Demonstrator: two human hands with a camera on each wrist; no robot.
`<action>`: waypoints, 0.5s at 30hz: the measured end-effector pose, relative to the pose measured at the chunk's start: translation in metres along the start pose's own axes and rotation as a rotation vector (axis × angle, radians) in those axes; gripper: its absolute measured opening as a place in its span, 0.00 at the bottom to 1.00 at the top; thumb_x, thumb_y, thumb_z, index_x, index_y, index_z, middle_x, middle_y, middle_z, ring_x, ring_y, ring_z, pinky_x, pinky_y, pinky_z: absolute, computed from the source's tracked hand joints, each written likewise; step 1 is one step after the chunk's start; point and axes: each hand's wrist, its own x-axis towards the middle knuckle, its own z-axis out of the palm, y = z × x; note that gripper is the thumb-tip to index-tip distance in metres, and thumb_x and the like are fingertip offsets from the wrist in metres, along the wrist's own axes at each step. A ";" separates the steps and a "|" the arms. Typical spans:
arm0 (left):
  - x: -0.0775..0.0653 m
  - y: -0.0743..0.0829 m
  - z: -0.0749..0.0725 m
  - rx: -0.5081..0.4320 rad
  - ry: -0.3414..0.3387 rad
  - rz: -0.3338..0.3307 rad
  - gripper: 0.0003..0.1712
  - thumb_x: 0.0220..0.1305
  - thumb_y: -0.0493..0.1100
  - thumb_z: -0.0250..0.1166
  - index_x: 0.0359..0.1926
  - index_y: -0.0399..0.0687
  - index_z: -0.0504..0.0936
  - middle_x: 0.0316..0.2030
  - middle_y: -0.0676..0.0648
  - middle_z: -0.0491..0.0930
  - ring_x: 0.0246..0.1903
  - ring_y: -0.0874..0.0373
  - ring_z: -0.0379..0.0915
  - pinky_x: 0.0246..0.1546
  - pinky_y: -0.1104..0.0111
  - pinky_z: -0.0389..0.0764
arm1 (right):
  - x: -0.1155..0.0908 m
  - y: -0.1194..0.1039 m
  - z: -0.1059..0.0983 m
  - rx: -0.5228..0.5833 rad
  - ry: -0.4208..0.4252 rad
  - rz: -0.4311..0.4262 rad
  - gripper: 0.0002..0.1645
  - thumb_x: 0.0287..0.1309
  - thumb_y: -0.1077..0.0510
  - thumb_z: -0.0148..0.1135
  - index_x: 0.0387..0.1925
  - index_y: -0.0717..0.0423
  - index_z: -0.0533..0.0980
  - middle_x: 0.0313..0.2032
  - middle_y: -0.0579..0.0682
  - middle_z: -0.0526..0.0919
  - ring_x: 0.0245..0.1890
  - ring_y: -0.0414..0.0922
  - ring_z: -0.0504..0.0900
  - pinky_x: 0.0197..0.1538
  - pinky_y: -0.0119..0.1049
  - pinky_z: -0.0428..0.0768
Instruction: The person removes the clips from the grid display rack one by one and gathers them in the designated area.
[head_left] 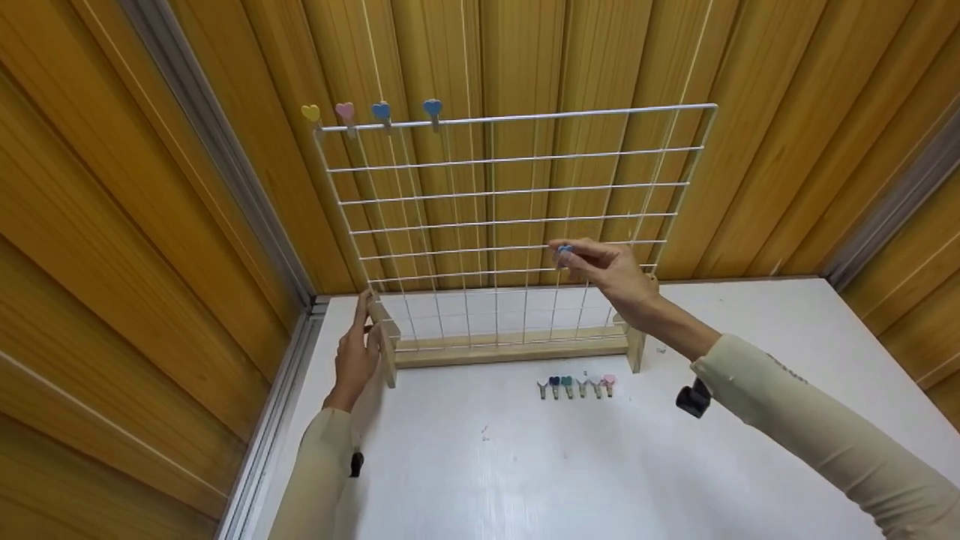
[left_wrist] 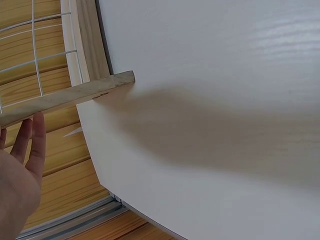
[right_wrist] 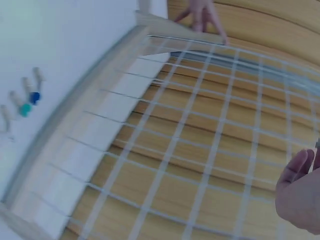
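Note:
My right hand (head_left: 626,281) pinches a small clothespin with a blue heart (head_left: 565,251) between thumb and fingers, in front of the right part of a white wire grid (head_left: 491,222). In the right wrist view that hand shows only at the right edge. My left hand (head_left: 356,360) touches the outer side of the grid's left wooden foot (left_wrist: 65,97) with its fingertips, fingers mostly straight. Along the grid's top bar sit heart clothespins: a yellow one (head_left: 310,114), a pink one (head_left: 345,112) and two blue ones, the right one (head_left: 433,109) set further apart.
A row of several heart clothespins (head_left: 569,386) lies on the white table (head_left: 480,465) in front of the grid's wooden base bar (head_left: 517,352). Wood-look panels (head_left: 517,45) stand behind and at both sides. A metal rail (head_left: 277,427) runs along the table's left edge.

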 end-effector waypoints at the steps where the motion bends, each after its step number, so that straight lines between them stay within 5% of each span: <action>1: 0.000 0.000 0.001 -0.002 -0.001 0.001 0.38 0.81 0.38 0.51 0.82 0.62 0.46 0.75 0.36 0.64 0.63 0.33 0.75 0.53 0.39 0.81 | -0.003 0.005 -0.006 -0.022 -0.023 0.020 0.21 0.73 0.60 0.59 0.63 0.62 0.77 0.47 0.38 0.87 0.48 0.39 0.84 0.54 0.31 0.83; 9: 0.004 -0.003 -0.001 0.009 0.008 -0.003 0.37 0.81 0.39 0.51 0.82 0.63 0.47 0.75 0.36 0.65 0.62 0.34 0.76 0.52 0.39 0.82 | -0.022 0.013 -0.027 -0.180 -0.061 0.096 0.23 0.72 0.59 0.62 0.64 0.64 0.76 0.38 0.38 0.88 0.39 0.36 0.83 0.44 0.27 0.83; 15: 0.005 -0.001 -0.002 0.057 -0.002 -0.019 0.39 0.80 0.39 0.52 0.82 0.66 0.46 0.75 0.38 0.64 0.62 0.36 0.77 0.51 0.40 0.82 | -0.036 0.045 -0.024 -0.230 -0.083 0.153 0.22 0.70 0.59 0.64 0.62 0.64 0.78 0.38 0.44 0.90 0.37 0.35 0.85 0.39 0.27 0.82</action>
